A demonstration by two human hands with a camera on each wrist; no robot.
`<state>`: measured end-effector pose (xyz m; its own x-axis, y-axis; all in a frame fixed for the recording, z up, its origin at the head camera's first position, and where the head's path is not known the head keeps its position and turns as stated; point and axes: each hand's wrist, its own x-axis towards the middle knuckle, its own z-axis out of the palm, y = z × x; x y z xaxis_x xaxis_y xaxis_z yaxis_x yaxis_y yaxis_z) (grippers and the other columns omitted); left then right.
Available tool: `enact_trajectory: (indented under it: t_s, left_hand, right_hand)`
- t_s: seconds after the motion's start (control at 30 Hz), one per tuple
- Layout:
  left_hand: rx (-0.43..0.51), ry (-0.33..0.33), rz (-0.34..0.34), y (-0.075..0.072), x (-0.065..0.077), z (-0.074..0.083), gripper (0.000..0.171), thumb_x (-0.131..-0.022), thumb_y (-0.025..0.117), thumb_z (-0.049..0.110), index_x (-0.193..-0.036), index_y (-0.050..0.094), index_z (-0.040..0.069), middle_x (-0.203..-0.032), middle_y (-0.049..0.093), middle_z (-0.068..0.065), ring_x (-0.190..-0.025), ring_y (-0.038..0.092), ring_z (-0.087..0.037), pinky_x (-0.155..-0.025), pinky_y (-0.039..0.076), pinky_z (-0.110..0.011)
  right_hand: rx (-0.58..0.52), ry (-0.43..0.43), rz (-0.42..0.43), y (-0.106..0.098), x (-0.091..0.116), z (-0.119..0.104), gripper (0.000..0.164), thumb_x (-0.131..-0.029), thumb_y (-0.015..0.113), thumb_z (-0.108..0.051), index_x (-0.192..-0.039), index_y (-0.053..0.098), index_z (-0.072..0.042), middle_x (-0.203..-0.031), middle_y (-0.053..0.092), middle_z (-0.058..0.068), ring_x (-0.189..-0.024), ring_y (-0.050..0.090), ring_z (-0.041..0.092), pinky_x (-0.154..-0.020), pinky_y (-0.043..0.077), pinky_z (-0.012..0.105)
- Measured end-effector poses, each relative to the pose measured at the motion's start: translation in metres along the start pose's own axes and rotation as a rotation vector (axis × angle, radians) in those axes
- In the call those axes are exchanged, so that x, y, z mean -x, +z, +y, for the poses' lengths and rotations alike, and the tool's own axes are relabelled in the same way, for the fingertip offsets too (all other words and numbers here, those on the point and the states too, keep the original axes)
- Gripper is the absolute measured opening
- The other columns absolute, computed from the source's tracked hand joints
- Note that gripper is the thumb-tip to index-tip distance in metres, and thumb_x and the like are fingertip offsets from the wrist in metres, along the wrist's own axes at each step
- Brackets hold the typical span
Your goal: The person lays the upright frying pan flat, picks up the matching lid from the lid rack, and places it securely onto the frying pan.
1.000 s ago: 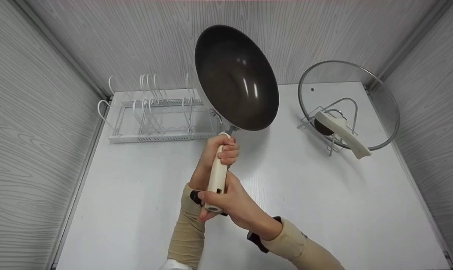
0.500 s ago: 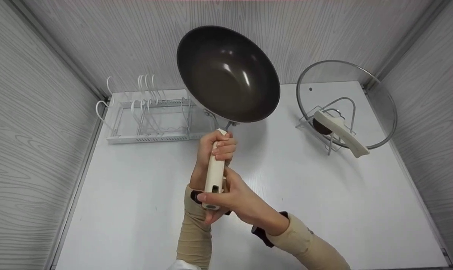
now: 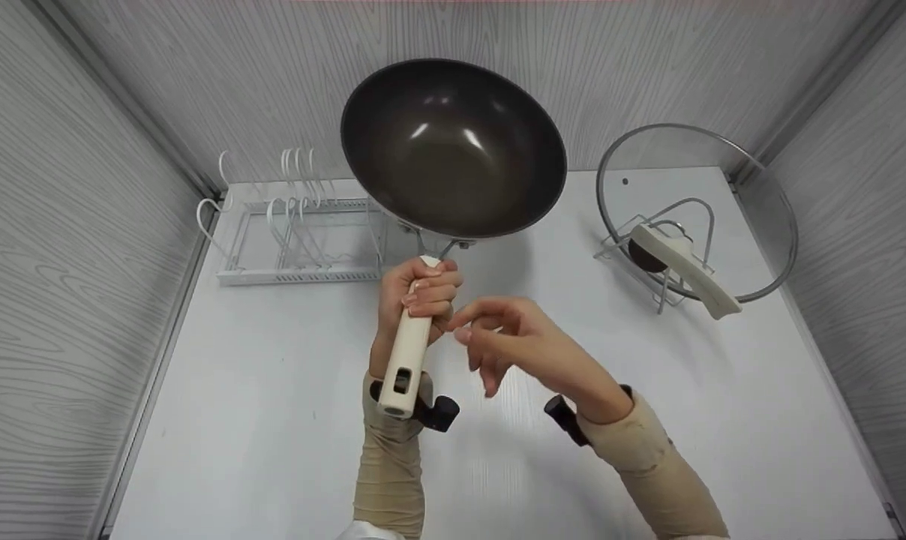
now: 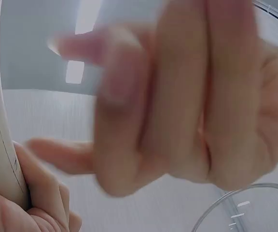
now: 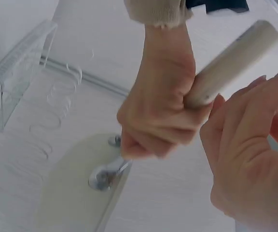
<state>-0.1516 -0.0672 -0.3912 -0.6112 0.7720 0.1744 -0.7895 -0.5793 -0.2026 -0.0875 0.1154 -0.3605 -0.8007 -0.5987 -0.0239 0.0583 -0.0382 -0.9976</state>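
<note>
A deep frying pan (image 3: 453, 157) with a dark inside is held up, tilted so its inside faces the head camera. My left hand (image 3: 419, 296) grips its cream handle (image 3: 408, 345) near the metal bracket. In the right wrist view the pan's pale outside (image 5: 76, 183) and the gripping left hand (image 5: 160, 101) show. Just right of the handle, my right hand (image 3: 520, 341) hovers apart from it, fingers loosely bent and holding nothing. Close up in the left wrist view, the right hand (image 4: 187, 96) is blurred.
A white wire dish rack (image 3: 303, 277) stands at the back left, partly behind the pan. At the back right a glass lid (image 3: 794, 225) with a cream handle leans on a small wire stand (image 3: 663, 300). Grey wood-grain walls surround the white table (image 3: 648, 450).
My right hand has let go of the handle's end and moved up and right. The pan has swung left and turned its inside more toward the head camera, still in my left hand.
</note>
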Motion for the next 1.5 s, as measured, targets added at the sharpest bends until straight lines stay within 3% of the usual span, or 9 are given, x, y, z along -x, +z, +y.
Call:
enact_trajectory:
  t_s: [0.27,0.4,0.53,0.63,0.8,0.93,1.07,1.23,1.5]
  left_hand:
    - [0.006,0.012,-0.031,-0.003,0.004,0.002,0.013,-0.083,0.042,-0.008,-0.091,0.037,0.001,-0.066,0.025,0.004,-0.045,0.03,-0.008,-0.038,0.044,-0.028]
    - [0.005,0.029,-0.031,-0.003,0.006,0.001,0.015,-0.083,0.043,-0.008,-0.092,0.037,0.002,-0.066,0.026,0.004,-0.046,0.031,-0.008,-0.039,0.044,-0.028]
    - [0.012,0.039,-0.021,-0.004,0.008,-0.001,0.016,-0.083,0.043,-0.008,-0.092,0.035,0.003,-0.066,0.028,0.003,-0.046,0.032,-0.008,-0.039,0.045,-0.028]
    - [0.014,0.034,-0.014,-0.003,0.01,-0.002,0.016,-0.083,0.043,-0.009,-0.091,0.035,0.003,-0.066,0.028,0.003,-0.047,0.032,-0.008,-0.039,0.045,-0.028]
    - [0.015,0.008,-0.027,-0.002,0.011,-0.004,0.016,-0.084,0.042,-0.008,-0.09,0.034,0.003,-0.067,0.026,0.003,-0.048,0.031,-0.008,-0.04,0.045,-0.027]
    - [0.019,-0.019,-0.03,-0.003,0.011,-0.004,0.014,-0.084,0.042,-0.008,-0.091,0.036,0.002,-0.068,0.025,0.004,-0.048,0.03,-0.007,-0.04,0.044,-0.027]
    - [0.019,-0.057,-0.029,-0.004,0.012,-0.003,0.012,-0.084,0.043,-0.008,-0.091,0.038,0.001,-0.068,0.024,0.004,-0.047,0.029,-0.007,-0.041,0.043,-0.027]
    - [0.02,-0.111,-0.033,-0.005,0.014,0.001,0.01,-0.086,0.042,-0.006,-0.095,0.04,-0.002,-0.069,0.024,0.004,-0.047,0.028,-0.007,-0.042,0.043,-0.028]
    - [-0.022,-0.19,-0.05,-0.004,0.015,0.011,0.01,-0.089,0.039,-0.004,-0.099,0.04,-0.003,-0.069,0.024,0.003,-0.046,0.028,-0.007,-0.043,0.045,-0.027]
  right_hand:
    - [0.232,-0.275,0.38,-0.05,-0.004,-0.015,0.013,-0.097,0.063,-0.01,-0.101,0.065,0.003,-0.069,0.059,0.015,-0.048,0.052,0.018,-0.044,0.046,0.026]
    - [0.473,-0.402,0.634,-0.079,-0.021,-0.015,0.012,-0.095,0.065,-0.009,-0.093,0.067,0.003,-0.064,0.06,0.013,-0.045,0.051,0.011,-0.042,0.042,0.02]
    - [0.752,-0.409,0.875,-0.115,-0.041,-0.008,0.016,-0.094,0.066,-0.013,-0.088,0.068,0.002,-0.062,0.062,0.008,-0.049,0.049,0.005,-0.049,0.037,0.016]
    - [0.866,-0.298,0.973,-0.142,-0.056,-0.002,0.024,-0.095,0.064,-0.022,-0.09,0.068,0.001,-0.07,0.065,0.01,-0.059,0.053,0.011,-0.058,0.038,0.022]
    - [0.863,0.006,0.847,-0.179,-0.077,0.002,0.046,-0.099,0.052,-0.043,-0.105,0.062,0.002,-0.086,0.063,0.012,-0.073,0.056,0.02,-0.066,0.042,0.028]
    - [0.711,0.12,0.659,-0.201,-0.091,0.007,0.044,-0.1,0.049,-0.043,-0.101,0.057,0.001,-0.084,0.058,0.008,-0.069,0.055,0.012,-0.061,0.05,0.02]
    - [0.602,0.106,0.589,-0.215,-0.097,0.015,0.026,-0.1,0.052,-0.025,-0.082,0.052,-0.006,-0.077,0.052,0.002,-0.066,0.052,0.007,-0.059,0.051,0.017]
    - [0.581,-0.006,0.641,-0.219,-0.091,0.027,0.024,-0.093,0.05,-0.008,-0.07,0.046,-0.01,-0.067,0.047,-0.003,-0.063,0.046,0.008,-0.059,0.042,0.019]
    - [0.302,-0.15,0.725,-0.21,-0.077,0.033,0.024,-0.088,0.047,0.006,-0.069,0.039,-0.006,-0.064,0.039,-0.001,-0.057,0.043,0.007,-0.05,0.046,0.018]
